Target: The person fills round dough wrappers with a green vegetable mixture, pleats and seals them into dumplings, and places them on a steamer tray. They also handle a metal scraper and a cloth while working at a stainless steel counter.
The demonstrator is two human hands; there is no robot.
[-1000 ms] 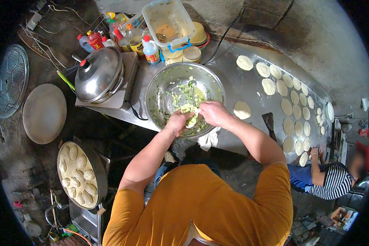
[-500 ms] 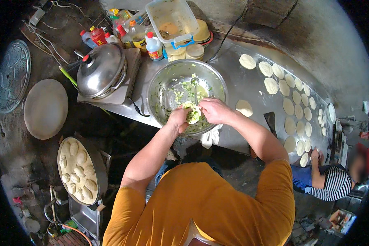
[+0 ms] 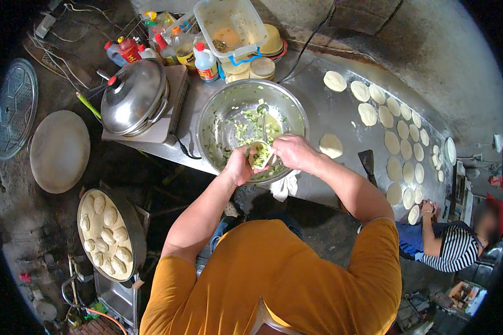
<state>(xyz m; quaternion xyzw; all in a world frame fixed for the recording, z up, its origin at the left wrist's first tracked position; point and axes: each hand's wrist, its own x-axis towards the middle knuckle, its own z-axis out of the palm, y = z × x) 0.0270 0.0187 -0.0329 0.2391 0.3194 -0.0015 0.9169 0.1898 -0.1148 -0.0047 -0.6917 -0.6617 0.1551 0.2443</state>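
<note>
My left hand (image 3: 239, 167) cups a round dough wrapper (image 3: 270, 157) heaped with chopped green and pale filling (image 3: 259, 153). At the wrapper's right edge, my right hand (image 3: 295, 152) pinches the dough between its fingers. Both hands are over the near side of a large steel bowl (image 3: 205, 129), where more chopped filling is scattered across the bottom and up the walls. A metal spoon (image 3: 264, 118) leans inside the bowl, its lower handle passing close to my right hand.
Flat dough rounds (image 3: 392, 143) lie in rows on the steel table (image 3: 346, 178), with a dark-bladed scraper (image 3: 366, 161) nearby. A lidded wok (image 3: 133, 95), bottles (image 3: 205, 62) and a plastic tub (image 3: 232, 28) stand behind. Lower left, a pan (image 3: 138, 240) holds filled dumplings. A co-worker (image 3: 452, 245) handles dough at right.
The wrapper has tilted and its right edge is drawn up by my right fingers, covering part of the filling. The whole view has shifted slightly.
</note>
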